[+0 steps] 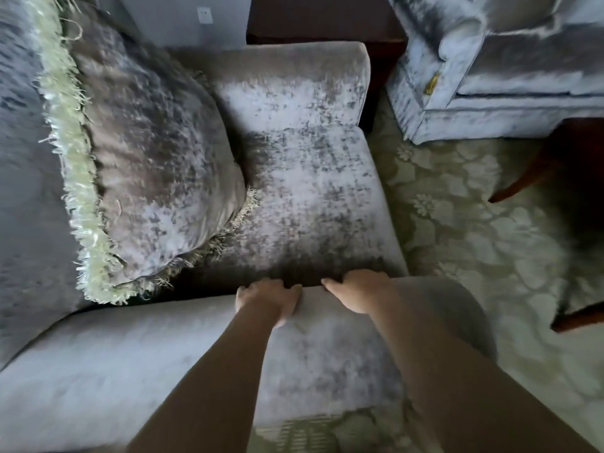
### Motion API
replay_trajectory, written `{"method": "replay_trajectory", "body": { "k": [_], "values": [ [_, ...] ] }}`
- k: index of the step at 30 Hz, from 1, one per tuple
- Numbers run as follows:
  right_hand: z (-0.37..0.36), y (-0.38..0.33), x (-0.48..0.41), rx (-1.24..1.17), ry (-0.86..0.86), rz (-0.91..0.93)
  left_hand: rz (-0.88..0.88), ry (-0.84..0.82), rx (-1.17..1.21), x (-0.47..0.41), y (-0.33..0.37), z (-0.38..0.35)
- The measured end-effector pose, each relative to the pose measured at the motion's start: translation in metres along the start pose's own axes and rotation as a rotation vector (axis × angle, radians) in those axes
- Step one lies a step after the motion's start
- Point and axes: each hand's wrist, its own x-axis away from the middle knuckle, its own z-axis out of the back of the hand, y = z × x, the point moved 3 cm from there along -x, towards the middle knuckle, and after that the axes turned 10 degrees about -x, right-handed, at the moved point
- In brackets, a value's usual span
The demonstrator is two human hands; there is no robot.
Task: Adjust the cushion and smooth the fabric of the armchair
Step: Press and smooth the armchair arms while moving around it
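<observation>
Tucking fabric appears to be the current step: the left hand [268, 299] and right hand [356, 291] sit side by side, fingers curled over the armrest [163, 348] edge into the seat [310, 191] gap, fingertips hidden. The cushion [147, 158] leans beyond and left of both hands, untouched.

Bare forearms [225, 371], bare left hand [268, 300], right hand [358, 291]

Rug [464, 230]: floral, pale, spreads right of the grip
Sofa [510, 93]: far beyond, right
Side table [327, 21]: dark, straight beyond
</observation>
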Motion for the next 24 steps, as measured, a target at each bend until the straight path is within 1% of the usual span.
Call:
{"method": "replay_trajectory", "body": {
  "k": [3,5,7,13,15,20,24],
  "values": [
    [0.004,0.014,0.001,0.004,0.012,-0.041,-0.047,0.015,-0.012,0.003,0.066,0.008],
    [0.004,0.013,0.001,0.010,0.020,-0.050,-0.012,0.048,0.005,0.005,0.084,0.009],
    [0.004,0.013,0.001,-0.019,0.008,-0.042,0.005,0.078,0.022,0.002,0.086,0.005],
    [0.006,0.016,0.005,-0.054,0.009,-0.076,0.031,0.058,0.011,-0.002,0.081,0.005],
    [0.006,0.016,0.005,-0.056,0.023,-0.059,0.023,0.075,-0.013,0.000,0.081,0.005],
    [0.009,0.018,0.005,-0.069,0.024,-0.044,0.022,0.091,0.035,-0.003,0.079,0.004],
    [0.007,0.021,0.011,-0.053,0.076,0.002,0.024,0.085,0.044,-0.001,0.076,0.002]
  ]
}}
